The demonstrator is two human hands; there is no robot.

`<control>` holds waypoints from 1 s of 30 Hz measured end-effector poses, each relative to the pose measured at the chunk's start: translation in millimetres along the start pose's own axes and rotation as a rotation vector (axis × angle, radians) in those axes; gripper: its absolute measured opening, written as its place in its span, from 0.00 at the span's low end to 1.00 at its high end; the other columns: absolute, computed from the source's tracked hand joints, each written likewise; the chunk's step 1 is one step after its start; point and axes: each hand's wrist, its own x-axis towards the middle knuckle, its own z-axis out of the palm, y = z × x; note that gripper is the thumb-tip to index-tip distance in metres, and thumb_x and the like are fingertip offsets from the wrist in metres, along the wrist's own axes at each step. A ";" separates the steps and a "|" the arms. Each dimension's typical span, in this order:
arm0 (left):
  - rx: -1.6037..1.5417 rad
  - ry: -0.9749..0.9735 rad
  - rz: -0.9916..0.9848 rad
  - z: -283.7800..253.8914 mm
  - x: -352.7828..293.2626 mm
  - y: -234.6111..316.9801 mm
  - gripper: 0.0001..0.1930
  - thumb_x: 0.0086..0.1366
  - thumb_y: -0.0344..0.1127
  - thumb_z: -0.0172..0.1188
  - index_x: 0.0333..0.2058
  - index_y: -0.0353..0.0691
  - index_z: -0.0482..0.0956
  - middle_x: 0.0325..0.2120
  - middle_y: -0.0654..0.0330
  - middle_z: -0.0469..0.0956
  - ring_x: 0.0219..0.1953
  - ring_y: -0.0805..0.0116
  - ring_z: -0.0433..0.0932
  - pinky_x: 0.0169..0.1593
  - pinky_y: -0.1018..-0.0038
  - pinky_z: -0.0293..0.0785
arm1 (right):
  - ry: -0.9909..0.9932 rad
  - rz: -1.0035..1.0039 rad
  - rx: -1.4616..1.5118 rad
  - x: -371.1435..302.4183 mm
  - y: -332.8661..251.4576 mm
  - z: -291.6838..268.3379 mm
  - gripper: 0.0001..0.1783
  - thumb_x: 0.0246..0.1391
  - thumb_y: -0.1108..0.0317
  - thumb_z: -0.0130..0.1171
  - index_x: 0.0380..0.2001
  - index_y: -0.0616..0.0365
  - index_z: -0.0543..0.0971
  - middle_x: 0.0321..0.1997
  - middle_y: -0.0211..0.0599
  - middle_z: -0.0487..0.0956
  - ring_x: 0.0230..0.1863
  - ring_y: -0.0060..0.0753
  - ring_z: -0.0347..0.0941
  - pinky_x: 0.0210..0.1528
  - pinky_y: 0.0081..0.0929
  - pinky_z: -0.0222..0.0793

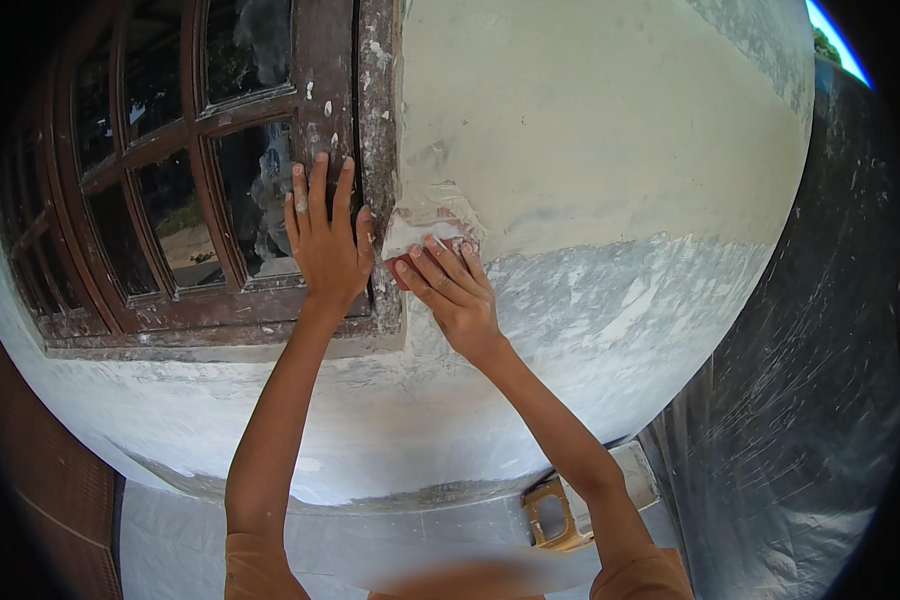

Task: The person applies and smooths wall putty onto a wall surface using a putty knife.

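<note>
My right hand [462,300] presses a flat reddish putty spreader [402,274] against the wall, beside the window frame. White paste [418,234] lies along the spreader's upper part, and a fresh wet patch surrounds it on the plaster [460,200]. The fingers cover much of the tool. Spread flat on the brown wooden window [335,305], my left hand [326,240] holds nothing. Its fingertips point upward, and its thumb lies close to the frame's right post [378,120].
The wall [610,130] is cream above and patchy grey-white below. Dark plastic sheeting [790,400] hangs at the right. On the grey floor below stand a yellowish plastic stool [548,515] and a pale board-like thing [634,475]. Window panes [175,215] are at the left.
</note>
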 end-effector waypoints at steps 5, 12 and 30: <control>0.045 -0.021 0.010 -3.1 5.4 4.1 0.26 0.70 0.44 0.42 0.64 0.44 0.62 0.66 0.52 0.56 0.70 0.48 0.48 0.67 0.50 0.44 | -0.179 0.004 0.081 -31.6 -6.6 -15.9 0.22 0.51 0.70 0.61 0.51 0.42 0.80 0.58 0.25 0.76 0.63 0.31 0.68 0.66 0.41 0.61; -0.021 0.015 0.020 -1.2 26.9 10.3 0.25 0.70 0.43 0.44 0.63 0.44 0.63 0.66 0.52 0.57 0.70 0.48 0.49 0.67 0.49 0.44 | 0.184 0.421 0.467 9.3 -25.9 -68.9 0.24 0.56 0.78 0.58 0.57 0.56 0.74 0.47 0.46 0.81 0.48 0.36 0.80 0.48 0.27 0.77; 0.036 0.012 0.020 5.6 26.4 13.7 0.25 0.68 0.40 0.44 0.63 0.44 0.65 0.66 0.53 0.59 0.70 0.48 0.50 0.67 0.48 0.45 | 0.258 0.615 0.439 77.1 4.9 -59.2 0.25 0.59 0.78 0.56 0.60 0.62 0.71 0.35 0.45 0.83 0.30 0.18 0.75 0.34 0.17 0.70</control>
